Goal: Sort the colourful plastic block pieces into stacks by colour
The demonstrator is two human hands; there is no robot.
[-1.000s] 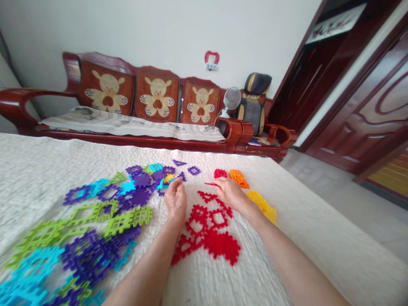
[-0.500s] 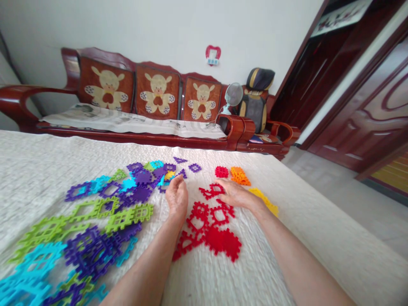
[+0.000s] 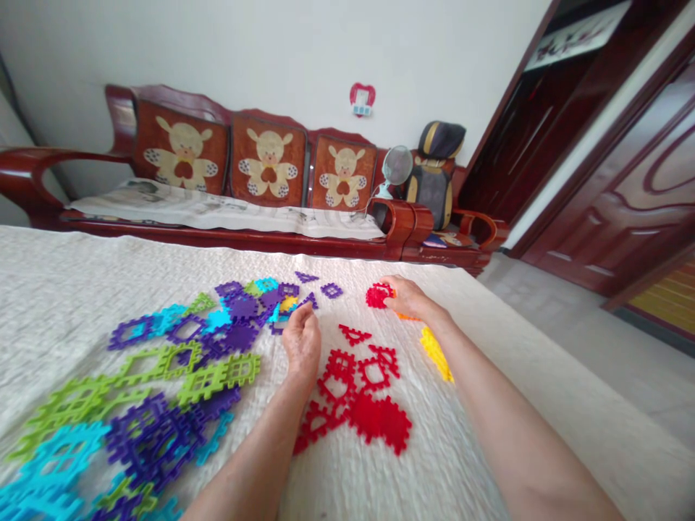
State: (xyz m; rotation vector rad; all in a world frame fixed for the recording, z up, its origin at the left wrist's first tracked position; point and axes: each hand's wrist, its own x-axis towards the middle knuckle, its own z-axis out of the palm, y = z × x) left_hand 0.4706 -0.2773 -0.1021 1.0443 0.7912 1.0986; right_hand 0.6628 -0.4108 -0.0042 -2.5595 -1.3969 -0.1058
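Head view. Landmark: the red spread [image 3: 365, 409], a loose group of toothed flat plastic pieces, some solid and some framed, lying on a white quilted cloth [image 3: 489, 434].

Item: right hand [image 3: 410, 299], beyond the red spread and to its right; thumb and fingers closed on the right edge of a red square [image 3: 376, 295], which lies at the cloth, well apart from the spread.

Item: orange pieces [image 3: 407, 317], beyond the spread to the right, partly hidden under the right hand.

Item: yellow pieces [image 3: 434, 354], right of the spread, just beside the right forearm.

Item: left hand [image 3: 302, 340], just left of the spread's far part; fingers loosely curled, thumb alongside; whether the palm holds anything cannot be told.

Item: small purple frame [image 3: 331, 291] and purple triangle [image 3: 305, 277], beyond the spread, slightly left.

Item: mixed purple and light blue cluster [image 3: 242, 307], left of the spread and farther back, nearest the left hand.

Item: green frames [image 3: 221, 374], left of the spread; dark purple heap [image 3: 163, 449] just nearer; light blue pieces [image 3: 51, 499] farthest left.

Item: wooden sofa [image 3: 304, 239] with bear cushions [image 3: 187, 145], well beyond the spread; pale fan [image 3: 397, 166] at its right end.
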